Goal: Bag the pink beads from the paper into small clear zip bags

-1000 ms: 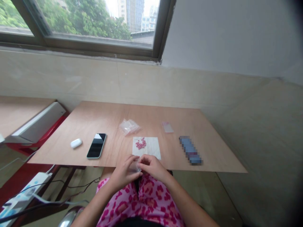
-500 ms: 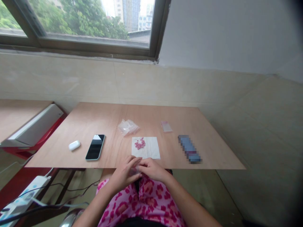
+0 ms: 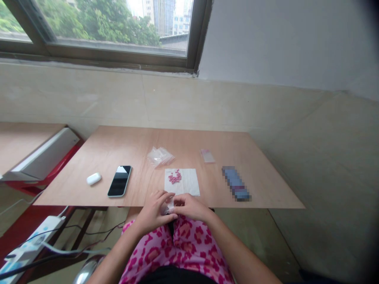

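Between my two hands, just off the table's front edge, is a small clear plastic bag (image 3: 168, 207). My left hand (image 3: 155, 208) curls round its left side, and my right hand (image 3: 190, 207) pinches it from the right; fingers partly cover it, so its contents cannot be made out. Right beyond my fingers lies a white paper sheet (image 3: 189, 183), with a cluster of small pink-red beads or pills (image 3: 175, 178) on its left half. Behind the sheet is a loose pile of clear plastic bags (image 3: 160, 157). A flat bag with a pinkish top edge (image 3: 207, 156) lies further right.
On the wooden table (image 3: 213, 142), a phone (image 3: 120, 181) and a white earbud case (image 3: 94, 179) lie at left. A blurred-out bluish object (image 3: 236, 184) lies at right. Cables and a power strip (image 3: 35, 244) are below left. A wall and window stand behind.
My fingers have parted slightly, so more of the clear bag shows between them. The things on the table have not been moved; the view has shifted a little.
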A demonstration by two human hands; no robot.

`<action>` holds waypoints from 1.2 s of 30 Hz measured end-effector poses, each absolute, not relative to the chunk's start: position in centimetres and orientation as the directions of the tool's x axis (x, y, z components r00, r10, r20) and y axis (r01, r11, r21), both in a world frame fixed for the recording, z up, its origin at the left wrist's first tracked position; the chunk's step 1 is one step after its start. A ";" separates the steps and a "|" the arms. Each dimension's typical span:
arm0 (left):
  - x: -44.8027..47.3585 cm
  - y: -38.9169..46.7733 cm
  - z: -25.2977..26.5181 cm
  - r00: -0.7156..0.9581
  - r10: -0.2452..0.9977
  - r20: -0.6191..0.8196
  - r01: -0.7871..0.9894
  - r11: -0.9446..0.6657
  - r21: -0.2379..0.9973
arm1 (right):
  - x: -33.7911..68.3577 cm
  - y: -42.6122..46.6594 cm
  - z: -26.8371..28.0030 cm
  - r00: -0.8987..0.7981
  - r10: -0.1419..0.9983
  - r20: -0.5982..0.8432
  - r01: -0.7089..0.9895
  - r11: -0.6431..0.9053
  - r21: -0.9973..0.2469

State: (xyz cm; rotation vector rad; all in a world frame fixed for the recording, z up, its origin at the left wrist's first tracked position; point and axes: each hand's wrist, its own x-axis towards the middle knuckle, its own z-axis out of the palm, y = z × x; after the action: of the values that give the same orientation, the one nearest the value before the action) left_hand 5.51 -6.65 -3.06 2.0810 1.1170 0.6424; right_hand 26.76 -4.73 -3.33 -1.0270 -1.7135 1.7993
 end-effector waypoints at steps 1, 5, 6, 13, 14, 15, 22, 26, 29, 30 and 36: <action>5.5 -6.6 -3.0 0.517 0.850 0.100 0.513 -0.402 0.758 | 26.9 -4.7 -3.2 -0.628 0.750 -0.208 0.175 -0.124 -0.977; 5.4 -6.6 -3.2 0.485 0.870 0.086 0.514 -0.363 0.777 | 27.0 -4.7 -2.8 -0.611 0.759 -0.225 0.198 -0.129 -0.972; 5.4 -6.6 -3.4 0.460 0.884 0.085 0.519 -0.345 0.782 | 27.0 -4.7 -2.8 -0.604 0.760 -0.238 0.192 -0.151 -0.970; 5.1 -6.4 -4.5 0.401 0.907 0.128 0.593 -0.364 0.719 | 25.8 -5.5 -4.5 -0.526 0.829 -0.192 0.184 -0.110 -0.977; 5.1 -6.4 -4.6 0.399 0.908 0.128 0.592 -0.362 0.720 | 25.7 -5.5 -4.7 -0.496 0.849 -0.183 0.196 -0.095 -0.976; 5.1 -6.4 -4.6 0.395 0.910 0.124 0.585 -0.353 0.730 | 25.6 -5.5 -4.8 -0.474 0.864 -0.173 0.205 -0.084 -0.975; 5.0 -6.2 -4.9 0.344 0.937 0.052 0.537 -0.242 0.808 | 25.8 -5.2 -3.6 -0.422 0.904 -0.074 0.303 0.064 -0.951; 5.0 -5.9 -5.1 0.362 0.930 0.068 0.541 -0.269 0.797 | 25.7 -5.1 -3.3 -0.431 0.902 -0.030 0.318 0.121 -0.940; 4.9 -5.7 -5.3 0.363 0.928 0.080 0.549 -0.283 0.787 | 25.6 -5.0 -3.3 -0.447 0.894 -0.026 0.306 0.125 -0.944; 4.8 -5.6 -5.4 0.362 0.929 0.081 0.552 -0.283 0.784 | 25.6 -4.9 -3.5 -0.452 0.891 -0.037 0.300 0.113 -0.947; 4.1 -5.2 -5.8 0.324 0.942 0.084 0.575 -0.267 0.773 | 26.5 -3.8 -5.3 -0.243 0.968 -0.064 0.374 0.032 -0.927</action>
State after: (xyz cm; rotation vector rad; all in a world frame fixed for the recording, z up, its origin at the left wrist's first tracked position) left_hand 4.15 -5.18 -5.84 1.9509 1.3342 0.7346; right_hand 26.52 -3.84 -5.30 -1.3719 -1.6828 1.2031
